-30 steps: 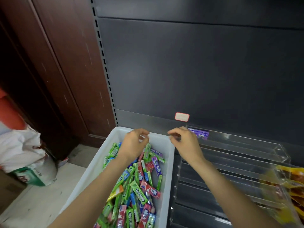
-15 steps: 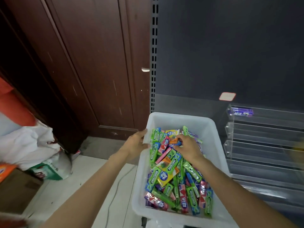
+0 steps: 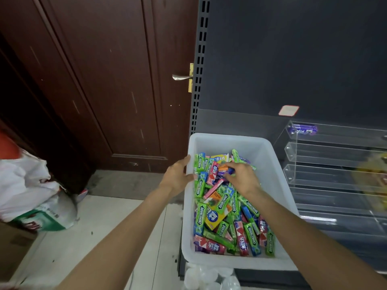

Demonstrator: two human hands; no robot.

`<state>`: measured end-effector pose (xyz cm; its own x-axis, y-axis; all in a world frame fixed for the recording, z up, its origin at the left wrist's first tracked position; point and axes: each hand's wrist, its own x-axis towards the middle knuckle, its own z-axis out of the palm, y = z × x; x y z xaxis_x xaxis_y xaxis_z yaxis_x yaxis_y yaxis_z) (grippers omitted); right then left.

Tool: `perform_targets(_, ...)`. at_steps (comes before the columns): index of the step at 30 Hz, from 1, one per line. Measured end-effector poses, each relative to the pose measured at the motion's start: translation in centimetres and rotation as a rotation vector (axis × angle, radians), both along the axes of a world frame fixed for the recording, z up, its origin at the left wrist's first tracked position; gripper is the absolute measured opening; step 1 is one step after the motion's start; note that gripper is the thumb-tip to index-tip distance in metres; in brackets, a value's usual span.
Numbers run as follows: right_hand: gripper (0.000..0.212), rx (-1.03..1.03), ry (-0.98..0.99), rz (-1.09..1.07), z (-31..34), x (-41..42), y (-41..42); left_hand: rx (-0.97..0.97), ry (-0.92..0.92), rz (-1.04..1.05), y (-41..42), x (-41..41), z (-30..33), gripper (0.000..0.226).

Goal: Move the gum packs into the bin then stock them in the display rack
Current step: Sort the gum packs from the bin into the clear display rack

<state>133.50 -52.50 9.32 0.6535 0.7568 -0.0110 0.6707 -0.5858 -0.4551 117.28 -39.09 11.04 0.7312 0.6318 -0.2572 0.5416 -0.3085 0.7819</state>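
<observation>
1. The gum packs (image 3: 227,208) fill the white bin (image 3: 278,185): mostly green sticks, with pink, blue and yellow ones jumbled in.
2. The left hand (image 3: 177,176) holds the bin's left rim.
3. The right hand (image 3: 240,177) pinches a purple pack atop the pile.
4. One purple pack (image 3: 302,129) lies in the clear display rack (image 3: 335,155), top tier.

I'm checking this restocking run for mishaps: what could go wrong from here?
The white bin is heaped with loose gum packs, so the right hand digging in may flick some over the rim. The left hand only steadies the bin's left wall; a hard pull could shift it. The clear display rack is hard to see.
</observation>
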Motion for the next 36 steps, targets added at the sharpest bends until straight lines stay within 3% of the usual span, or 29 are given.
perform_targets(3, 0.025, -0.084, -0.086, 0.0, 0.3, 0.1, -0.4, -0.008, -0.011, 0.006, -0.1, -0.2, -0.2, 0.071)
perform_targets(7, 0.025, -0.132, -0.16, 0.001, 1.0, 0.2, -0.7, 0.03, 0.012, 0.005, -0.3, -0.1, -0.3, 0.07)
perform_targets(10, 0.018, 0.047, -0.042, -0.076, 1.4, 0.5, -1.3, 0.094, 0.037, 0.025, -0.4, 0.0, -0.3, 0.069)
perform_targets(13, 0.007, 0.281, 0.173, -0.202, 2.4, 1.8, -3.1, 0.297, 0.084, 0.063, -1.6, 0.8, 0.2, 0.059)
perform_targets(18, 0.014, 0.496, 0.303, -0.334, 4.5, 4.9, -6.8, 0.534, 0.037, 0.029, -4.0, 5.1, 1.5, 0.04)
perform_targets(23, 0.003, 0.541, 0.236, -0.407, 5.6, 7.7, -9.9, 0.389, -0.038, -0.227, -6.4, 11.3, 1.5, 0.028)
perform_targets(36, 0.016, 0.561, 0.258, -0.355, 4.1, 10.6, -12.5, 0.739, 0.329, -0.435, -7.1, 17.8, -3.0, 0.045)
